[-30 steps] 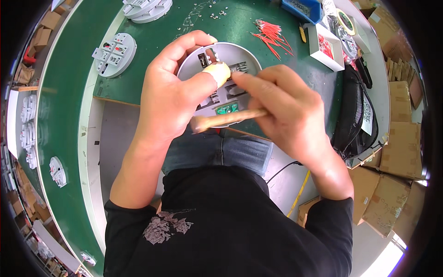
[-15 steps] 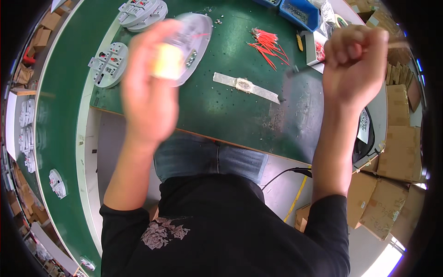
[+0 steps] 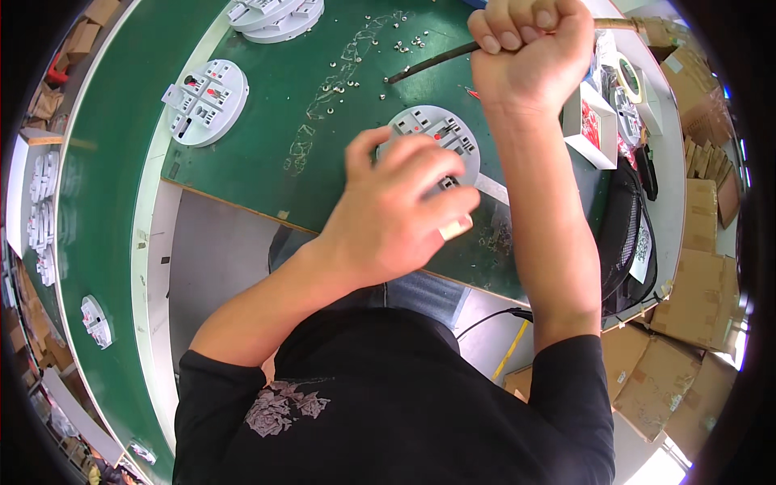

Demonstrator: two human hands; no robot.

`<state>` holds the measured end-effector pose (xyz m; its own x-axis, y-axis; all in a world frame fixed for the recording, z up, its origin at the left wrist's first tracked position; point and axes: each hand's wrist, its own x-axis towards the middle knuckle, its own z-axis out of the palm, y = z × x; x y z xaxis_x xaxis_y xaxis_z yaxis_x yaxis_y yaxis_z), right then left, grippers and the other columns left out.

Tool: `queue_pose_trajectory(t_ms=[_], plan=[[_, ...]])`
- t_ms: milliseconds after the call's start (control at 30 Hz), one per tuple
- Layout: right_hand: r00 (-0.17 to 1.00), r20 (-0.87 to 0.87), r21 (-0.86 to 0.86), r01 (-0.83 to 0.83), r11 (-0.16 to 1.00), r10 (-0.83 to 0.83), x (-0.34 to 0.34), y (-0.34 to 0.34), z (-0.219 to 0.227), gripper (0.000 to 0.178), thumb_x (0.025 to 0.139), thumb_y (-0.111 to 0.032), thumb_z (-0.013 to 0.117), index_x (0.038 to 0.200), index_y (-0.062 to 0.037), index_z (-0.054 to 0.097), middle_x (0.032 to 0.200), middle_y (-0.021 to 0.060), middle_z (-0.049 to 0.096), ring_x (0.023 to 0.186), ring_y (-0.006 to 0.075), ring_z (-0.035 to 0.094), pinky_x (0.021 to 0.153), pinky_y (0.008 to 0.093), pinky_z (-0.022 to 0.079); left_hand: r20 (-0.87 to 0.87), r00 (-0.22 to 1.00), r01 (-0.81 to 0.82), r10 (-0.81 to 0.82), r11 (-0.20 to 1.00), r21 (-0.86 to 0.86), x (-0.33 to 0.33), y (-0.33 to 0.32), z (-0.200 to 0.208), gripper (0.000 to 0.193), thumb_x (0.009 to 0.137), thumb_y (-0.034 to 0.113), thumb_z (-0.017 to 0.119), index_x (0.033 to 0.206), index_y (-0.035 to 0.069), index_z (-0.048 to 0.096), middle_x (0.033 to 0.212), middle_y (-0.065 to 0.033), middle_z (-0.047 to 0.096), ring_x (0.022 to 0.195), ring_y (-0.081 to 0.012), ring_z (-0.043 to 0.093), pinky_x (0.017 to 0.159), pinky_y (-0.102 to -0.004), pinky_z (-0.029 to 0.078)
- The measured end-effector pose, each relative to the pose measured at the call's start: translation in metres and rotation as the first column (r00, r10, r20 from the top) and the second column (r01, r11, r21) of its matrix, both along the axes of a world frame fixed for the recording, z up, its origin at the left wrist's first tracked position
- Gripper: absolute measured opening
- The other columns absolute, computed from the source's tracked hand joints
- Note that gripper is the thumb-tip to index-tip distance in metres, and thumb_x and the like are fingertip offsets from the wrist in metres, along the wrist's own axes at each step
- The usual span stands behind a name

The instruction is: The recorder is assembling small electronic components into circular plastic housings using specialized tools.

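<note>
My right hand (image 3: 533,61) is closed round a long dark rod-like tool (image 3: 432,63), whose tan rear end shows beyond the fist. The rod's tip is down among small shiny metal nuts (image 3: 400,47) scattered on the bench. My left hand (image 3: 396,214), a little blurred, has its fingers apart and bent over a round light-grey plastic base (image 3: 440,129) with raised blocks and red parts. That base lies on the green bench, and the hand covers its near left side. A pale yellow wrap or piece (image 3: 457,228) shows at the left hand's thumb side.
At the left of the green bench (image 3: 242,182) stands another round grey base (image 3: 208,103), with stacked bases (image 3: 279,18) behind it. A white box with red wires (image 3: 592,121) stands right of my right forearm. A black bag (image 3: 618,230) and cardboard boxes (image 3: 695,283) are farther right.
My left hand has brought the round base from the upper left down to the bench's middle, over the pale strip. My right hand has moved left and up, its tool reaching the scattered nuts.
</note>
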<state>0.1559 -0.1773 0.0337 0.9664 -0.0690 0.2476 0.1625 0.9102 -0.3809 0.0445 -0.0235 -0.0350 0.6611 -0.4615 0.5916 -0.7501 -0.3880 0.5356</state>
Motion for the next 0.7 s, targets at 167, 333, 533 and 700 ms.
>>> queue_pose_trajectory(t_ms=[167,333,533,700], plan=[[0.956,0.044,-0.392,0.283,0.875,-0.289,-0.016,-0.019,0.014,0.04,0.099,-0.035,0.05,0.065,-0.017,0.039,0.057,-0.0041,0.03,0.05,0.0119,0.03,0.046,0.0285,0.028,-0.219,0.958,-0.238,0.183,0.935,-0.262,0.03,0.027,0.004,0.018,0.08,0.007,0.074,0.097,0.011,0.07,0.104,-0.0052,0.067,0.106,-0.0278,0.059,0.097,-0.0447,0.044],[0.991,0.074,-0.317,0.13,0.939,-0.112,-0.038,-0.038,0.027,0.04,0.094,-0.03,0.053,0.059,-0.0176,0.038,0.057,-0.0047,0.032,0.051,0.0121,0.032,0.047,0.028,0.029,-0.304,0.948,-0.177,0.098,0.954,-0.244,0.049,0.03,0.007,0.024,0.088,0.001,0.071,0.112,0.0,0.067,0.116,-0.0082,0.067,0.103,-0.0215,0.064,0.093,-0.0327,0.05],[0.983,0.099,-0.286,0.177,0.942,-0.154,-0.057,-0.045,0.029,0.04,0.093,-0.03,0.055,0.058,-0.0179,0.039,0.056,-0.0046,0.032,0.051,0.0117,0.032,0.047,0.0278,0.029,-0.655,0.721,-0.197,-0.227,0.839,-0.507,0.041,0.015,0.003,0.025,0.092,-0.003,0.066,0.117,0.001,0.064,0.116,-0.011,0.068,0.094,-0.0195,0.069,0.088,-0.0296,0.055],[0.972,0.13,-0.231,0.224,0.947,-0.198,-0.073,-0.053,0.035,0.04,0.093,-0.03,0.053,0.058,-0.0176,0.038,0.055,-0.0043,0.032,0.051,0.0118,0.031,0.048,0.0277,0.03,-0.576,0.336,-0.428,-0.745,0.424,-0.798,0.033,0.003,0.007,0.019,0.094,-0.002,0.065,0.113,0.002,0.065,0.106,-0.0088,0.07,0.093,-0.0174,0.071,0.086,-0.031,0.057]])
